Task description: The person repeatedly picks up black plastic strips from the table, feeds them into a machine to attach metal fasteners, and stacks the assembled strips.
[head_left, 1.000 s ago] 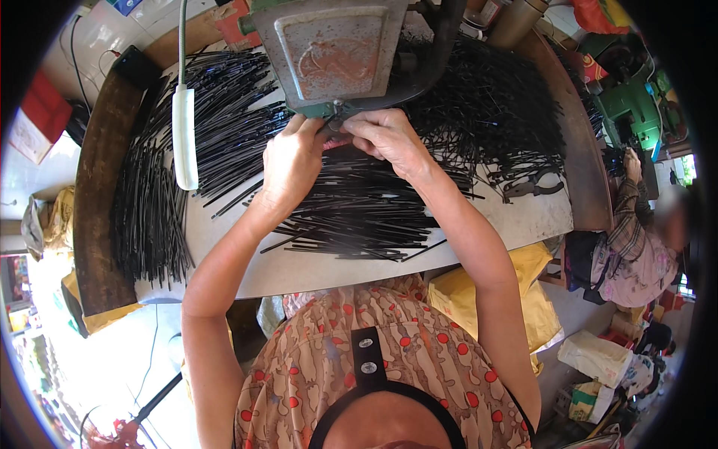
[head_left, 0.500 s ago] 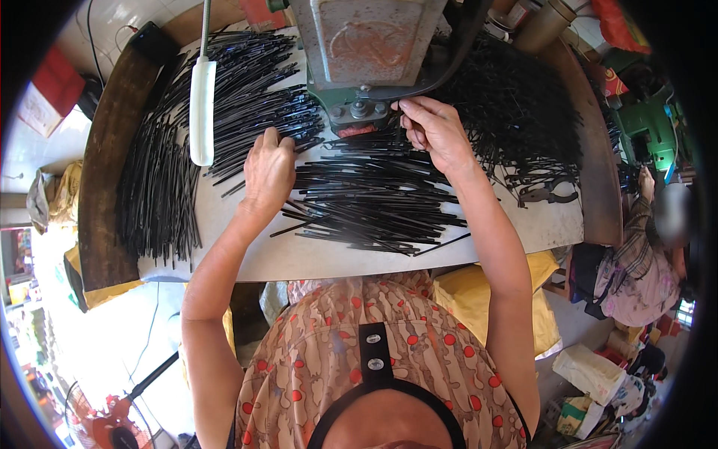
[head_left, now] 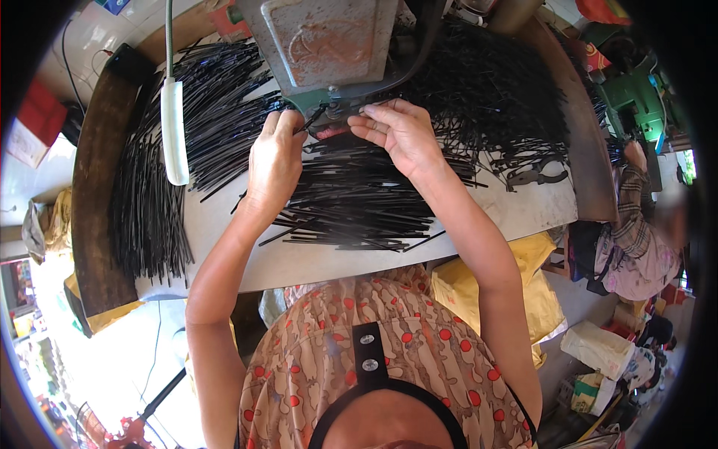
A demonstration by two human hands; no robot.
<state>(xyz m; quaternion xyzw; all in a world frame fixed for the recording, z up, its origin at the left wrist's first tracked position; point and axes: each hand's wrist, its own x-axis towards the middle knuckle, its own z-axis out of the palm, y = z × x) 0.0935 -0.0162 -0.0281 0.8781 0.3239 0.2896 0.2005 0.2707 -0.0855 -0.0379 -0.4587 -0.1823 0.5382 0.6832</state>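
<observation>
My left hand [head_left: 275, 161] is closed on a thin black rod [head_left: 317, 114], whose dark tip reaches from my fingertips toward the base of the press [head_left: 321, 45]. Just right of the press base, my right hand [head_left: 404, 135] is closed with thumb and forefinger together; what they pinch is too small to make out. Below and between both hands lies a loose pile of black rods [head_left: 351, 202]. The point where the rod's tip meets the machine is partly hidden and blurred.
More black rods [head_left: 153, 217] are heaped at the left, and a tangled dark heap [head_left: 501, 97] covers the right. Pliers [head_left: 537, 173] lie near the right edge. A white lamp [head_left: 173, 131] hangs at left. Wooden boards [head_left: 105, 202] wall the table. Another person [head_left: 636, 239] sits at right.
My left hand has risen from the rods to the press base, now with a rod in it. My right hand has shifted slightly, still beside the machine. The whole view has tilted a little.
</observation>
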